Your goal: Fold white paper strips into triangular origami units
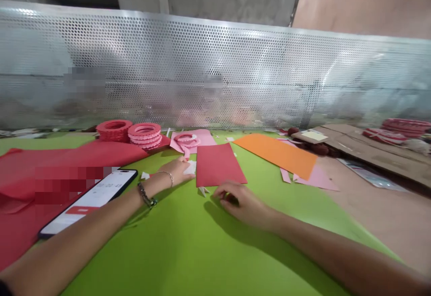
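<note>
The right hand (pixel 247 204) hides a sliver of the small red sheet (pixel 219 166) from me; the phone's (pixel 94 201) digits blur.

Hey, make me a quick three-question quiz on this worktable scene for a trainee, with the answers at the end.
1. True or false: the orange sheet lies to the right of the red rectangular sheet.
2. Which wrist wears the dark beaded bracelet? A) right, B) left, C) neither
3. Fill in: the tabletop directly beneath the right hand is coloured ____.

Key: 1. True. 2. B. 3. Green.
</note>
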### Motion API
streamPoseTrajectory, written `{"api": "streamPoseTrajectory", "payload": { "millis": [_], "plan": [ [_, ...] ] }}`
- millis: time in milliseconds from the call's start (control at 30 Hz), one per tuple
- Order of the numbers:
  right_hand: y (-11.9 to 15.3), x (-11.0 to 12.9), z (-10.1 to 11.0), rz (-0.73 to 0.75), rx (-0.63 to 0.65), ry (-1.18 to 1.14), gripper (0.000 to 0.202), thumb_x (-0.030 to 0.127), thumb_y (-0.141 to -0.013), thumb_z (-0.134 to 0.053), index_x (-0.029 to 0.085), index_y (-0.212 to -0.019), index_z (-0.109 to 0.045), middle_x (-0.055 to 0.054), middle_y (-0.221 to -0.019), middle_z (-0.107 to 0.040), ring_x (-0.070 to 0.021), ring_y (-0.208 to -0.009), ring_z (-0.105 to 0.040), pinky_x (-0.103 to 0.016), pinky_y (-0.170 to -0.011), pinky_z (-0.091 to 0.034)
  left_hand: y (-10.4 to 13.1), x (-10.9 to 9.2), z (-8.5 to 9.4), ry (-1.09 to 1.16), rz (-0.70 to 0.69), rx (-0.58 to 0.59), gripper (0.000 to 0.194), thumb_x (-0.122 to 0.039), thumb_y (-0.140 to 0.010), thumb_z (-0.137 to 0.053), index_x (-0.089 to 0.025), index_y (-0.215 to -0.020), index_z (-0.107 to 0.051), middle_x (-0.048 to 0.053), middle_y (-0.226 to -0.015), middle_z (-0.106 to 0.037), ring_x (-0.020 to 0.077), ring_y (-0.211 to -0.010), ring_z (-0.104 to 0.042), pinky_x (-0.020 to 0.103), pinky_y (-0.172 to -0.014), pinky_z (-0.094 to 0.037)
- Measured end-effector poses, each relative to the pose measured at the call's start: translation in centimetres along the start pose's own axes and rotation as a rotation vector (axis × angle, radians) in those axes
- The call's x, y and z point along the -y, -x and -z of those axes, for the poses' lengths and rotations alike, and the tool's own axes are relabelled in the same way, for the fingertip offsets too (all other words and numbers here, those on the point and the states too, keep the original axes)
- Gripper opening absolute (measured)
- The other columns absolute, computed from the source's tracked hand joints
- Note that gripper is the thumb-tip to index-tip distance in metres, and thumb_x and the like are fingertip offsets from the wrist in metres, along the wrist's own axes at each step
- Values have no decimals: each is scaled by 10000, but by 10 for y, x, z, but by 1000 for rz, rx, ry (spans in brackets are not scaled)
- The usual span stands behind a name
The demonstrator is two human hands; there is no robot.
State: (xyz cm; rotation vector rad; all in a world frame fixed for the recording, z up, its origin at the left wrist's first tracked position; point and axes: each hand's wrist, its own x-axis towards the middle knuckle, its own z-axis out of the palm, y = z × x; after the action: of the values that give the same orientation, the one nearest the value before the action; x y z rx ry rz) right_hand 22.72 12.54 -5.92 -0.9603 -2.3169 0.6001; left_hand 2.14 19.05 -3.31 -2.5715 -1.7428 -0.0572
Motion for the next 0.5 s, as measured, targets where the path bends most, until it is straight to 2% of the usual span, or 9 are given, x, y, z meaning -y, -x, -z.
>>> {"api": "streamPoseTrajectory", "payload": {
  "millis": [133, 267, 500],
  "plan": [
    [0, -1, 0, 25, 20, 11, 209, 15, -715, -442, 133, -836, -564, -44, -811, -558, -93, -636, -523, -205, -577, -446, 2, 0, 4, -108, -23, 74, 260, -327, -842, -431, -108, -847, -571, 68, -925, -579, 168, -823, -560, 344, -732, -445],
    [0, 0, 1, 43, 40, 18, 208, 11, -712, -442, 125, -827, -572, -45, -797, -551, -93, -630, -520, -196, -565, -440, 3, -1, -1, -191, -4, 108, 202, -274, -840, -459, -109, -912, -551, 47, -878, -584, 150, -771, -570, 340, -698, -469],
    [-1, 1, 2, 65, 49, 58, 212, 18, -704, -448, 133, -816, -586, -47, -796, -553, -108, -649, -512, -216, -591, -436, 3, 7, -5, -149, -85, -23, 255, -337, -831, -446, -123, -879, -576, 85, -986, -568, 192, -869, -553, 351, -755, -440]
  ]
}}
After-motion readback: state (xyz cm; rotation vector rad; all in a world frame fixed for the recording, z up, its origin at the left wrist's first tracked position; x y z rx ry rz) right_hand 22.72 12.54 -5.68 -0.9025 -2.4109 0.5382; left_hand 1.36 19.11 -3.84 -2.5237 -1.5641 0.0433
